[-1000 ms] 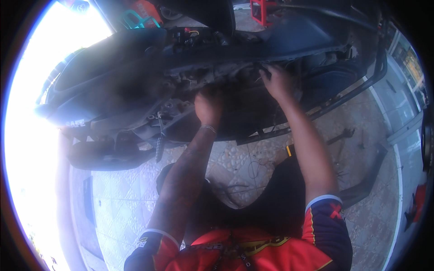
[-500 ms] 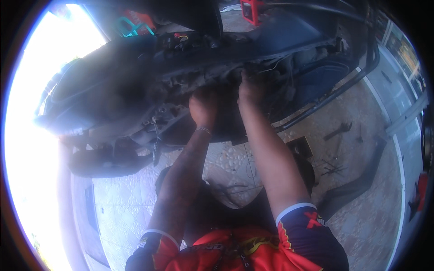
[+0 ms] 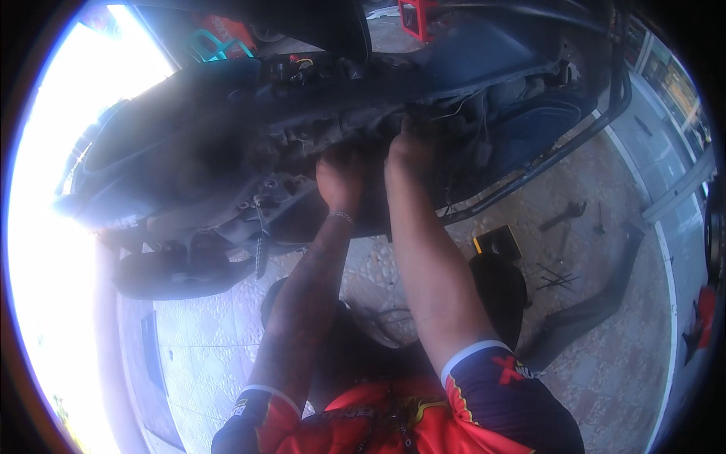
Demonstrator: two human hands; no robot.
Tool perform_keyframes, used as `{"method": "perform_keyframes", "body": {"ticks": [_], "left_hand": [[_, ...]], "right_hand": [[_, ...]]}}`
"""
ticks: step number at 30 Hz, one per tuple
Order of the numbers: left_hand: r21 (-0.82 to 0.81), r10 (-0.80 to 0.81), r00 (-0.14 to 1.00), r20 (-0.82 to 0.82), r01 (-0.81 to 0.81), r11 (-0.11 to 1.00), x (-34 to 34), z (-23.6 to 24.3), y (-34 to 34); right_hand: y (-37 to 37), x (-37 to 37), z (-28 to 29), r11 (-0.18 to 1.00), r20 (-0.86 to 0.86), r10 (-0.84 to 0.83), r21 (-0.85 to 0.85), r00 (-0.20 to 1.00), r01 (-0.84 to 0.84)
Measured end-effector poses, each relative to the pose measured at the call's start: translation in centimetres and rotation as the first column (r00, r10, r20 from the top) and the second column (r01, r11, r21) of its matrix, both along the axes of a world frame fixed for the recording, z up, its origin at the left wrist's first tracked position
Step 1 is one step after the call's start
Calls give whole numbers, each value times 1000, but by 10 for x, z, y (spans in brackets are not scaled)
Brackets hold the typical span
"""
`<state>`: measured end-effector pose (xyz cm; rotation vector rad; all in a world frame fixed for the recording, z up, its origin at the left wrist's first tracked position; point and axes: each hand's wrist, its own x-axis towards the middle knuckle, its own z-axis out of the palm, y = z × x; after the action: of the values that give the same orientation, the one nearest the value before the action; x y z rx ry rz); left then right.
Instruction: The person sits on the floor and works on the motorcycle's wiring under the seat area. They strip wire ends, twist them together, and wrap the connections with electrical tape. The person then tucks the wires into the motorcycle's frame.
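Note:
A dark motor scooter (image 3: 204,129) stands across the view in front of me, its side uncovered so that grimy inner parts and a thin pale wire (image 3: 463,108) show. My left hand (image 3: 339,180) is curled closed at the middle of this opening, fingertips lost in shadow. Just right of it, my right hand (image 3: 408,153) reaches in with the thumb raised and the fingers bent around a spot among the dark parts. What either hand grips is hidden. Several coloured wires (image 3: 302,62) stick up on the scooter's far side.
On the tiled floor (image 3: 219,333) to the right lie a black box with a yellow edge (image 3: 499,242), a dark tool (image 3: 563,216), several thin black rods (image 3: 558,278) and a long dark panel (image 3: 590,310). Beyond the scooter are a red stool (image 3: 413,19) and a teal frame (image 3: 219,45).
My right hand and forearm have shifted slightly left, closer to my left hand. More of the black box with the yellow edge shows now. My left hand stays in place.

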<state>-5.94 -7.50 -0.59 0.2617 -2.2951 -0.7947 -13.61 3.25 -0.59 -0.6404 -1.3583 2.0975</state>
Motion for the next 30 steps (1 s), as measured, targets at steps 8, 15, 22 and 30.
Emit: {"method": "perform_keyframes", "body": {"ticks": [8,15,22,30], "left_hand": [[84,-35,999,30,32,996,8,10,4],[108,-17,1000,22,15,994,1,3,2],[87,1,999,-38,2,996,-4,-8,-1],[89,-9,999,-42,12,996,-6,-12,-2]], "right_hand": [[5,8,23,999,126,-1,-53,992,8],[8,-9,8,993,88,25,-115,996,-15],[23,-12,-24,982,-180,12,189,984,22],[33,-13,-9,732,-206,-21,663,978,155]]}}
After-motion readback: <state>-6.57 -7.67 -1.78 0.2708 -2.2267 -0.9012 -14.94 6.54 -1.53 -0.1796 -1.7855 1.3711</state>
